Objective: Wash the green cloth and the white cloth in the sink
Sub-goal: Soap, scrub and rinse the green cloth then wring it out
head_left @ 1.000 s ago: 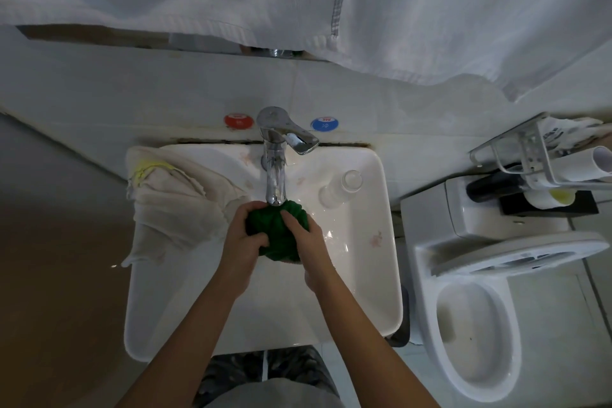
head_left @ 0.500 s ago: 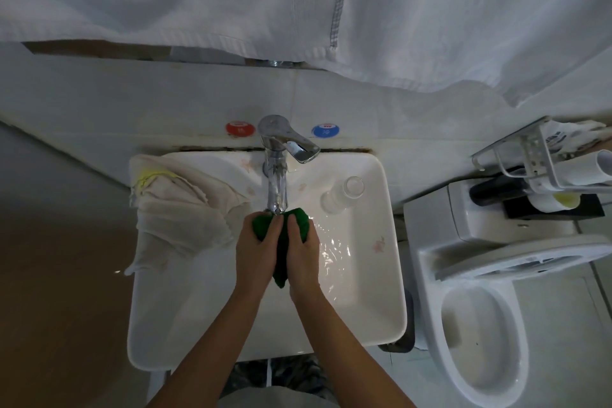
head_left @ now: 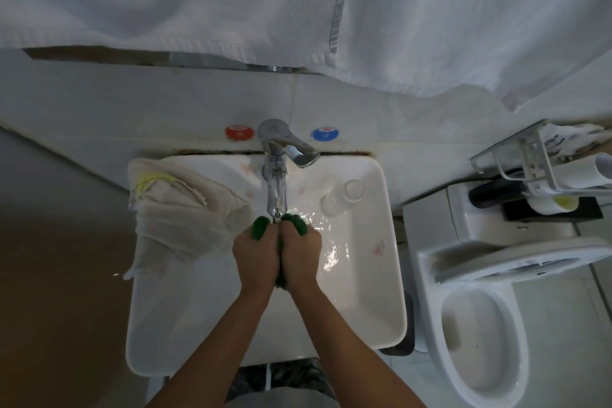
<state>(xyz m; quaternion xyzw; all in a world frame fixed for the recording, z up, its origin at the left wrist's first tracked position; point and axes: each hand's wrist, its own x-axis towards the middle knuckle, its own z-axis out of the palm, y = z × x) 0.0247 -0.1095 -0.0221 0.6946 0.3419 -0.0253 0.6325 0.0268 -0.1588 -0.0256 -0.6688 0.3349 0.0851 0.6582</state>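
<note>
Head view: my left hand [head_left: 256,253] and right hand [head_left: 300,252] are pressed together side by side over the sink [head_left: 374,291], both fisted tight around the green cloth [head_left: 258,227]. Cloth is almost fully buried in the grip; only green bulges show at 12 o'clock of each fist, plus a sliver between the heels of the palms. Fists sit directly under the faucet [head_left: 276,172] spout, water hitting the top of the knuckles, ripples spreading across the basin toward 3 o'clock. White cloth [head_left: 178,212] is draped over the sink's rim at 10 o'clock from the hands, bunched, one edge hanging outside the basin, near edge just beside my left hand; can't tell if it touches. A clear bottle [head_left: 341,197] lies in the basin at 1 o'clock. Toilet [head_left: 480,325] at 3 o'clock, well apart.
</note>
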